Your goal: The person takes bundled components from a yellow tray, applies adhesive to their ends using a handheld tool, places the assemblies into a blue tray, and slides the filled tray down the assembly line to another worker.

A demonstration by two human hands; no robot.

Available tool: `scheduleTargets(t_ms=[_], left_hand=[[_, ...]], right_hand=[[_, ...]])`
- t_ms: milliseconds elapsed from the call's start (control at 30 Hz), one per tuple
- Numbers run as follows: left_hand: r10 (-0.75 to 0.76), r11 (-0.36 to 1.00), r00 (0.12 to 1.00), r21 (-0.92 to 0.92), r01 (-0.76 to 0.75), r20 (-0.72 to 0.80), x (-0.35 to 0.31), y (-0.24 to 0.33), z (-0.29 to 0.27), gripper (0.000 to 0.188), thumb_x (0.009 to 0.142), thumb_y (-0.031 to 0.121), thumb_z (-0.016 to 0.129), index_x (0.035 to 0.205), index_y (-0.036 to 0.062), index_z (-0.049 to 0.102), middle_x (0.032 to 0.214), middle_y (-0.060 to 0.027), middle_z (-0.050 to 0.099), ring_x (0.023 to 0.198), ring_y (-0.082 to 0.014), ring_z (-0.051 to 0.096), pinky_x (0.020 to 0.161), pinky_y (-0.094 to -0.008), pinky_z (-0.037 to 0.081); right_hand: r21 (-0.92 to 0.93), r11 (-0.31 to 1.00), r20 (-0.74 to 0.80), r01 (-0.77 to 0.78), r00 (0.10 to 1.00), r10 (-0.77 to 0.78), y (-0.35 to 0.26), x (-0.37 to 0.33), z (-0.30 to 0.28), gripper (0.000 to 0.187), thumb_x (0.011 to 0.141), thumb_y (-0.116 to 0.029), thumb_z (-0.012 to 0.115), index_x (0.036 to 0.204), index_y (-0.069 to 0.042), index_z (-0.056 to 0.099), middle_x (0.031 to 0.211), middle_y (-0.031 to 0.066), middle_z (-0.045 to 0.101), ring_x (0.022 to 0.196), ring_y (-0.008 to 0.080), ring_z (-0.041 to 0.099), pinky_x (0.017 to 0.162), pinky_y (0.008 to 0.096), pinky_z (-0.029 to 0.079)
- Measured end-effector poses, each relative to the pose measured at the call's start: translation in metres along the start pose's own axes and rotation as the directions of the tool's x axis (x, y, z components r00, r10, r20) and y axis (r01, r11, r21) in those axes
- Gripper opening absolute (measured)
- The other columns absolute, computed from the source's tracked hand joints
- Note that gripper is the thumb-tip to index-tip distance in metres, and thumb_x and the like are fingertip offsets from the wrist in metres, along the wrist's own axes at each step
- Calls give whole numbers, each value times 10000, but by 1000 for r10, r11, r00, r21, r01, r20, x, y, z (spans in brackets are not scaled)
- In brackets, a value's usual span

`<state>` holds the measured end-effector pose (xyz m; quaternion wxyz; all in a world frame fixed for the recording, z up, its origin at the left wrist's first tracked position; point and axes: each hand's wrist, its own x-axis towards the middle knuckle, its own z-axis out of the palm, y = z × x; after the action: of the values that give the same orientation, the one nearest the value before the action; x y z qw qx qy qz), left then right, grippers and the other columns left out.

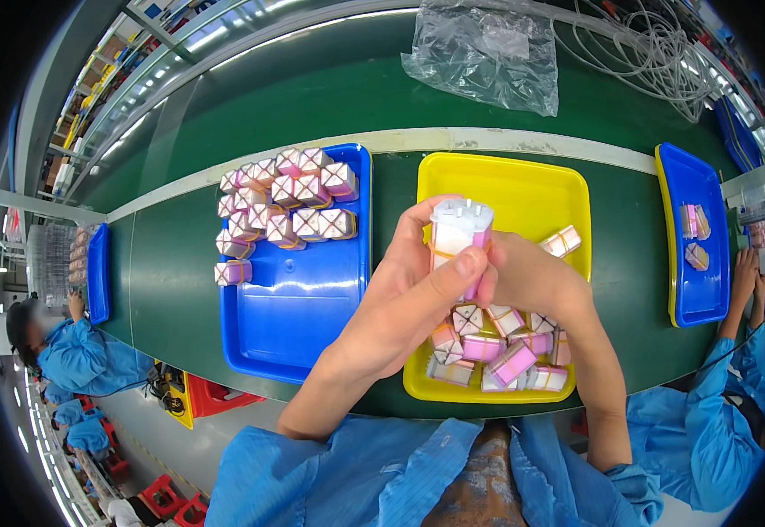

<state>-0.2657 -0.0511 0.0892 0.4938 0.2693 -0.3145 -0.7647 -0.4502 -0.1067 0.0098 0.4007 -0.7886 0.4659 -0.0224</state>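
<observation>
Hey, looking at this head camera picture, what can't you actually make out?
In the head view:
Whether the right hand grips: its fingers are largely hidden by the left hand and the white-and-pink block.
Part of that block's side: under the left thumb.
Exact block count in the yellow tray: they overlap.
What the right-hand co-worker's hands hold: too small.

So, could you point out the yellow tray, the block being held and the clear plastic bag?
Yellow tray [527,195]: head view, on its bare floor.
Held block [455,234]: head view, on its white side.
Clear plastic bag [486,63]: head view, near its middle.
</observation>
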Motion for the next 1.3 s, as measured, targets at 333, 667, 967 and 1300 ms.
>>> scheduleTargets(t_ms=[333, 667, 967, 1300], left_hand=[[-44, 970, 991, -233, 72, 125, 1, -2, -11, 448, 969, 219, 553, 1338, 26, 387, 1178, -148, 525, 956, -210, 554, 831, -341, 460], [395, 802, 910, 437, -407, 123, -7, 0, 1, 581, 798, -7, 650, 1305, 41, 371, 1108, -146, 527, 933, -173, 526, 845, -323, 441], [511, 613, 768, 463, -640, 386, -2, 8, 4, 570, 700, -75, 715, 1150, 112, 418, 1038, -140, 553, 935, -216, 558, 823, -345, 463], [348, 839, 911, 359, -409, 223, -29, 10, -1, 513, 743, -42, 730, 1130, 95, 422, 1144, -172, 529, 991, -275, 571, 889, -397, 459]], right_hand=[[176, 983, -56, 48, 998, -39, -13, 0, -7, 350, 835, -268, 682, 984, 37, 598, 1010, 240, 618, 1024, 382, 590, 879, 442, 469], [147, 980, -149, 136, 982, -114, 12, 12, 4, 341, 841, -213, 644, 1071, 34, 593, 1081, 221, 604, 1016, 377, 597, 897, 435, 475], [-41, 970, -143, 238, 960, -242, 15, 7, -2, 371, 846, -211, 639, 1129, 27, 597, 1076, 217, 597, 1013, 374, 601, 906, 426, 475], [-2, 970, -388, 242, 894, -224, -20, -1, -33, 379, 844, -202, 651, 1146, 20, 590, 1088, 184, 618, 940, 320, 615, 874, 374, 484]])
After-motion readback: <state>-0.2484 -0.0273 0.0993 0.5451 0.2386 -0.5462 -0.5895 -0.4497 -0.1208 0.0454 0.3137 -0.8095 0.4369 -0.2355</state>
